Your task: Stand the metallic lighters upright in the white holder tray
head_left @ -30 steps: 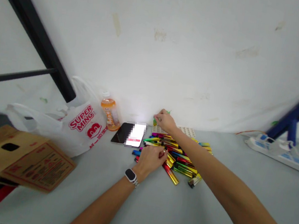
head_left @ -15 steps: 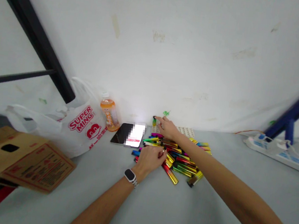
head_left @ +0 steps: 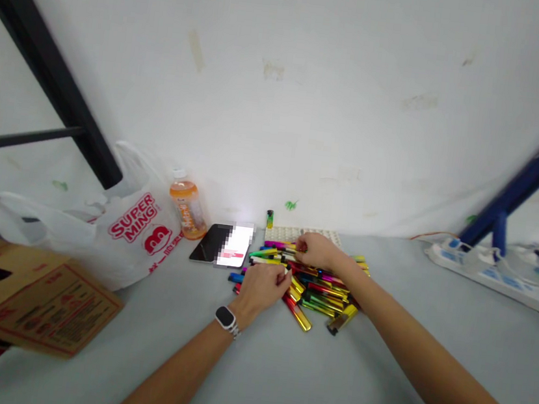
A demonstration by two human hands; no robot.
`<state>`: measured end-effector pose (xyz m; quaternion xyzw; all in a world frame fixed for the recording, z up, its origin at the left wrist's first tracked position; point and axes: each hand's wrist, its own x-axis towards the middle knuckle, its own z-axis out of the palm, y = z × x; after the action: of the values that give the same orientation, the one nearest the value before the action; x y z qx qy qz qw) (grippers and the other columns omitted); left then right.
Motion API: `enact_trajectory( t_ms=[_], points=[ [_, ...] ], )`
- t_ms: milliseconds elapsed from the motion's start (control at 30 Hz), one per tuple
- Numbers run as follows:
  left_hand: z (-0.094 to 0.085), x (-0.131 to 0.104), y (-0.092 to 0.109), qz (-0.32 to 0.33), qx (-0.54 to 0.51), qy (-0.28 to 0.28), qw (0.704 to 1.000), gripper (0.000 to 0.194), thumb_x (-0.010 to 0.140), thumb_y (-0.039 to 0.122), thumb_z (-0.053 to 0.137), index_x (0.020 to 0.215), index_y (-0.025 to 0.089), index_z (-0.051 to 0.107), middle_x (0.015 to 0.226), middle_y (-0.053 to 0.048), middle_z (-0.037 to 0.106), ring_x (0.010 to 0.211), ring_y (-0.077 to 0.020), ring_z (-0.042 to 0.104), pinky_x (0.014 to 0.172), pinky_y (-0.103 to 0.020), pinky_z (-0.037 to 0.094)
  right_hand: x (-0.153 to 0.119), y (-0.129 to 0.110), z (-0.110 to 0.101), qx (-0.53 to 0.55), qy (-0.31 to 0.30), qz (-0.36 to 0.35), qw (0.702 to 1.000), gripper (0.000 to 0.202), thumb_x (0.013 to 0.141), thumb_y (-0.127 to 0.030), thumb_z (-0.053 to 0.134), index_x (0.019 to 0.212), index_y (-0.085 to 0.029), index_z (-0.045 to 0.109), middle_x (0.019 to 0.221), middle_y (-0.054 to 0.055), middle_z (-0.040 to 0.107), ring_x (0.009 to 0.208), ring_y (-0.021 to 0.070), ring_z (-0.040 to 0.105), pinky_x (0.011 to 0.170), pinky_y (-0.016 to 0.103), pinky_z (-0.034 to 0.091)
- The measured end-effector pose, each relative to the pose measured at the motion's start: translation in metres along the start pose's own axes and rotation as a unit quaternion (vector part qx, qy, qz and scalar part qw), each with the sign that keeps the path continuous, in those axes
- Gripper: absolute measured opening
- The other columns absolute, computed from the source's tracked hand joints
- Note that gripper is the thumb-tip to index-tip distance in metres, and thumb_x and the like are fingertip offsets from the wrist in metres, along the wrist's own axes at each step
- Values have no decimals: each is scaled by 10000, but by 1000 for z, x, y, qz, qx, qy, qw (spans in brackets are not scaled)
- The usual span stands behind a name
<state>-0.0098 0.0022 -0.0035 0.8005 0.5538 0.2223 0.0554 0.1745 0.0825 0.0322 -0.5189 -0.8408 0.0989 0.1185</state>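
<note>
The shiny lighters (head_left: 320,291) lay heaped on the table (head_left: 267,379), probably for easy reach; one upright lighter (head_left: 270,219) stood at the left end of the pale tray (head_left: 330,237), perhaps slotted there. The left hand (head_left: 261,287) curled on the heap, the right hand (head_left: 318,250) near the tray; whether either pinched anything, I couldn't tell. The bag (head_left: 130,257) read SUPER MING

Pile (head_left: 322,288) dead ahead of me, tray (head_left: 285,234) just behind, tablet (head_left: 209,245), bottle (head_left: 187,208), bag (head_left: 134,241) off left, power strip (head_left: 496,277) way right
</note>
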Motion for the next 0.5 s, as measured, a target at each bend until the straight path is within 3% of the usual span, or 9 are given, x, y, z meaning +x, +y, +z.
enact_trajectory(
  t_ms=[267,400,500],
  points=[
    [-4,0,2,-8,-2,-10,1000,407,929,407,462,613,195,606,592,-15,618,539,-137,492,550,-280,224,22,4,-10,51,-82,65,993,83,501,-183,754,564,-195,701,492,-1,617,440,140,526,462,244,367],
    [-3,1,2,-2,5,1,1000,411,933,405,451,616,197,607,600,-17,625,553,-142,503,551,-282,215,18,5,-8,55,-88,33,994,70,568,-175,710,631,-193,687,525,-15,611,460,126,499,479,242,347],
    [-2,1,1,-4,3,-3,1000,412,931,410,452,613,197,604,598,-16,625,545,-139,494,546,-280,213,7,7,-5,57,-33,-4,998,95,635,-167,664,730,-175,659,645,8,642,539,126,500,512,239,337]
  ],
)
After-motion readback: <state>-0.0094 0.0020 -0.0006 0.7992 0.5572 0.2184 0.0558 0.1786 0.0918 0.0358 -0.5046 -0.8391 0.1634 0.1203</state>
